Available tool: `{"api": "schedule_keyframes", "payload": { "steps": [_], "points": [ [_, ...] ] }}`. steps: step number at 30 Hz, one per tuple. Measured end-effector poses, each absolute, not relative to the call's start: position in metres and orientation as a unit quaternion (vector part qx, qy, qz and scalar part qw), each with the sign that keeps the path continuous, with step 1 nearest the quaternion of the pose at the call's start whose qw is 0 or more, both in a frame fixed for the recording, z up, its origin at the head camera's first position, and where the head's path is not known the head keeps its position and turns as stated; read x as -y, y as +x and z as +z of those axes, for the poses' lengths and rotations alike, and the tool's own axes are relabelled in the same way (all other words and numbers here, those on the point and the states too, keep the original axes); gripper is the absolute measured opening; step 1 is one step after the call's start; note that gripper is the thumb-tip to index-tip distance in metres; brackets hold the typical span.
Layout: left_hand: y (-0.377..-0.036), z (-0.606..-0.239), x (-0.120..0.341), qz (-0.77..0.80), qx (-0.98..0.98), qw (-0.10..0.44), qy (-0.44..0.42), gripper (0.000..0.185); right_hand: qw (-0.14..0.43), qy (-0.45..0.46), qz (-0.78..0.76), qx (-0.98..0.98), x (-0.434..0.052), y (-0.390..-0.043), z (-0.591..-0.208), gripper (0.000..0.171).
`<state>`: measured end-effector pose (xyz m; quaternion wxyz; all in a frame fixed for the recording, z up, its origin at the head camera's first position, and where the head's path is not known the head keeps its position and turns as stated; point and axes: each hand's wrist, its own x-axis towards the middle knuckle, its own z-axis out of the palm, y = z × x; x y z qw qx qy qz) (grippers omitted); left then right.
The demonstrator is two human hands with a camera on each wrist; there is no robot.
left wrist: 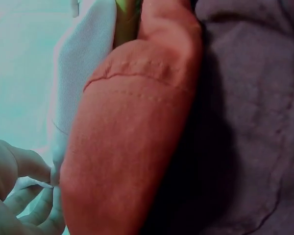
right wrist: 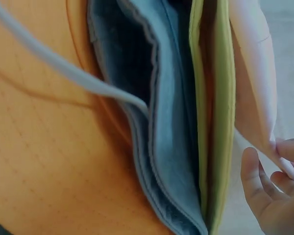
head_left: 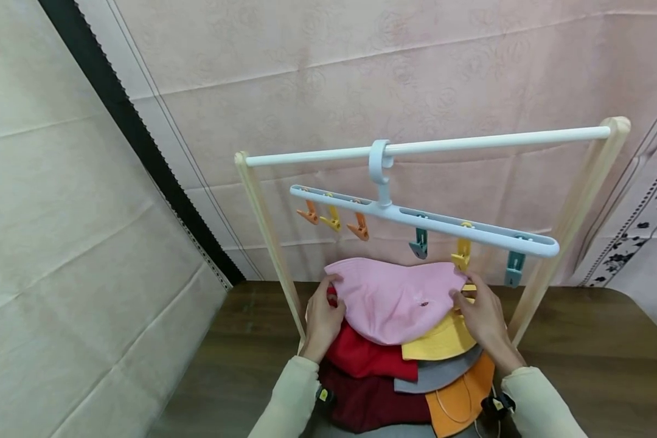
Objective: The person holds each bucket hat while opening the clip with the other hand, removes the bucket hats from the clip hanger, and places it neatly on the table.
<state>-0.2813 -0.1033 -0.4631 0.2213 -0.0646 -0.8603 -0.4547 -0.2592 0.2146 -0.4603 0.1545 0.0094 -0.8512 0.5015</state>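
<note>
A pink hat (head_left: pixel 394 298) lies on top of a stack of hats under a small clothes rack. My left hand (head_left: pixel 324 316) pinches its left edge, and my right hand (head_left: pixel 479 316) pinches its right edge. Below it lie a red hat (head_left: pixel 361 356), a yellow hat (head_left: pixel 443 340), a grey hat (head_left: pixel 438 374), an orange hat (head_left: pixel 462 401) and a dark red hat (head_left: pixel 369 404). The left wrist view shows the red hat (left wrist: pixel 132 142) close up with fingers (left wrist: pixel 24 196) on pale cloth. In the right wrist view fingers (right wrist: pixel 269 196) pinch the pink brim (right wrist: pixel 252 83) beside the yellow (right wrist: pixel 215 112), grey (right wrist: pixel 157 122) and orange (right wrist: pixel 44 142) brims.
A white clip hanger (head_left: pixel 421 219) with orange, yellow and teal clips hangs from the rack's white rail (head_left: pixel 427 146) between two wooden posts (head_left: pixel 268 231). The rack stands on a dark wooden table (head_left: pixel 591 347). Pink cloth covers the wall behind.
</note>
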Motion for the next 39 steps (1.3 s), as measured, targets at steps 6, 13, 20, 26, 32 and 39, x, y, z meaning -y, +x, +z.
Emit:
{"api": "schedule_keyframes", "payload": {
  "steps": [6,13,20,26,32,39],
  "points": [
    [-0.286,-0.465,0.105,-0.464,0.851,0.236,-0.067,0.05,0.178,0.012,0.48,0.859,-0.219,-0.264,-0.463,0.05],
    [-0.287,-0.471,0.107,-0.431,0.869,0.238,-0.056,0.052,0.212,0.028,0.457,0.863,-0.221,-0.263,-0.464,0.049],
    [-0.286,-0.472,0.104,-0.398,0.889,0.215,-0.072,0.053,0.235,0.028,0.445,0.864,-0.223,-0.265,-0.468,0.047],
    [-0.285,-0.477,0.104,-0.408,0.891,0.172,-0.095,0.056,0.179,0.025,0.429,0.885,-0.226,-0.265,-0.477,0.049],
    [-0.285,-0.483,0.104,-0.387,0.902,0.154,-0.113,0.06,0.171,0.04,0.423,0.889,-0.228,-0.267,-0.482,0.048],
    [-0.286,-0.492,0.105,-0.354,0.917,0.137,-0.124,0.069,0.135,0.047,0.414,0.899,-0.229,-0.271,-0.483,0.061]
  ]
}}
